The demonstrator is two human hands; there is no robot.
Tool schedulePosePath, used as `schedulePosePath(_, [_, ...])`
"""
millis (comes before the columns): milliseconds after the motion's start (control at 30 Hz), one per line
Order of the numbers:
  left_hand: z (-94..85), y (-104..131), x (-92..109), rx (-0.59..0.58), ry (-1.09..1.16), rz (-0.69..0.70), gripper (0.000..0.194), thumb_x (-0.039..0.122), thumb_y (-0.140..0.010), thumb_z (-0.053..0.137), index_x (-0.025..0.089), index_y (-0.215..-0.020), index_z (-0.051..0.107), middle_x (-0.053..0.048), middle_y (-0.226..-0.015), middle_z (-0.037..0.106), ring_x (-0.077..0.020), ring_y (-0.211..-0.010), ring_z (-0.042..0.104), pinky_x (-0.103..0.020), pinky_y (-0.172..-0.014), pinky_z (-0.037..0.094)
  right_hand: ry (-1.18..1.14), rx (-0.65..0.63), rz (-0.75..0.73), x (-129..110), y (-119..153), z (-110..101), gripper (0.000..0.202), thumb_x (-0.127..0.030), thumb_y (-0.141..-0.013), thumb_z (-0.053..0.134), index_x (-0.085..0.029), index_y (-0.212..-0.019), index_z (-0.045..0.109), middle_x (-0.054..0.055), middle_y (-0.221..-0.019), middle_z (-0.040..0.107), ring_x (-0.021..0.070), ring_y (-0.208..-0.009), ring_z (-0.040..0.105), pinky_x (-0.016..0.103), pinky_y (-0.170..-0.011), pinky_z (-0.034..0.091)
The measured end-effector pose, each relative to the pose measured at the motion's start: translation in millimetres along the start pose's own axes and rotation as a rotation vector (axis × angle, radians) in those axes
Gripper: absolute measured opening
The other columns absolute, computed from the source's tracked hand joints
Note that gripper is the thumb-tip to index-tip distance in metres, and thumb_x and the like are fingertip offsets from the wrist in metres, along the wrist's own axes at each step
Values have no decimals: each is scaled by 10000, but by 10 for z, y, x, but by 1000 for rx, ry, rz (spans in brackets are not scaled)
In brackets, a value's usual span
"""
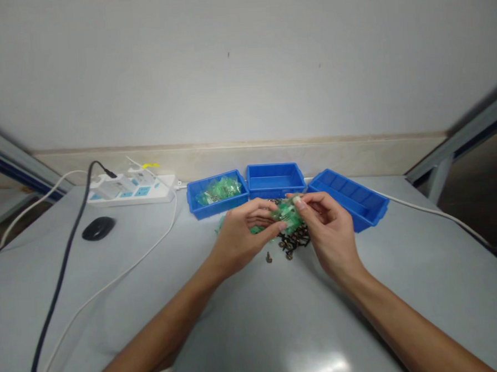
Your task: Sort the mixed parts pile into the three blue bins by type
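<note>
Between my two hands is a small clear plastic bag with green contents (289, 216), held above the table. My left hand (246, 225) grips its left side with thumb and fingers. On the bag's upper right, my right hand (327, 220) pinches with thumb and forefinger. Beneath lies a pile of dark and brassy screws (295, 240), partly hidden by the hands. One loose screw (269, 257) sits in front of the pile. More green bagged pieces show partly behind my left hand.
Behind the hands stand a left blue bin (195, 202) with green bags in it, a middle blue bin (275, 168) and an angled right blue bin (353, 194). Further left are a power strip (161, 193), a black mouse (98, 229) and a dark cable (71, 253). A wall (244, 97) rises behind.
</note>
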State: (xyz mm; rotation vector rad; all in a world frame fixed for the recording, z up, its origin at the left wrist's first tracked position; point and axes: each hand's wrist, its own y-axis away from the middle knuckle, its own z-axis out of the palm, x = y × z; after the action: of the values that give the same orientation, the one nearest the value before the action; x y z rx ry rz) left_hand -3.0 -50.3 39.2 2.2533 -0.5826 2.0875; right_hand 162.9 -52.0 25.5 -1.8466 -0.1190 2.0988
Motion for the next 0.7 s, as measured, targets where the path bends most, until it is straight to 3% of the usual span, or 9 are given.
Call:
schedulePosePath(100, [-2, -13, -17, 47, -11, 25, 219, 222, -769, 792, 159, -945, 676, -34, -854, 763, -163, -797, 742, -252, -762, 616, -46, -48, 57, 7, 13, 16, 238, -402, -824, 757, -213, -842, 614, 1, -805, 699, 135, -740, 670, 223, -644, 519])
schedulePosePath(200, [-65, -44, 1, 172, -181, 159, 159, 197, -808, 751, 157, -955, 705, -38, -864, 759, -150, -762, 725, -253, -734, 608, 25, -98, 46, -13, -20, -30, 230, -399, -830, 741, -218, -870, 605, 16, -867, 717, 154, -787, 686, 261, -708, 543])
schedulePosePath(333, [-297, -93, 36, 428, -767, 484, 99, 143, -870, 662, 177, -921, 739, -52, -934, 753, -180, -847, 692, -334, -835, 569, 508, -123, -180, 6, -105, -180, 172, -346, -858, 687, -220, -969, 651, 63, -1015, 730, 228, -909, 688, 390, -852, 540])
schedulePosePath(400, [-444, -113, 27, 481, -1035, 574, 155, 129, -894, 608, 178, -949, 744, -74, -959, 744, -214, -910, 678, -371, -853, 547, 795, -158, -320, 44, -131, -251, 147, -307, -871, 654, -206, -976, 675, 78, -1001, 732, 264, -941, 677, 437, -887, 522])
schedulePosePath(533, [-640, -130, -51, 439, -1347, 461, 198, 134, -875, 574, 162, -959, 751, -104, -988, 736, -270, -939, 657, -415, -832, 531, 1056, -279, -422, 114, -119, -299, 219, -265, -882, 617, -171, -1065, 693, 106, -1071, 733, 310, -1037, 663, 463, -925, 519])
schedulePosePath(700, [-630, -107, -141, 329, -1425, 202, 197, 131, -799, 574, 156, -845, 764, -98, -994, 765, -306, -947, 676, -417, -789, 537, 1185, -341, -384, 127, -75, -263, 272, -236, -891, 587, -157, -1121, 709, 114, -1137, 735, 320, -1064, 679, 457, -931, 540])
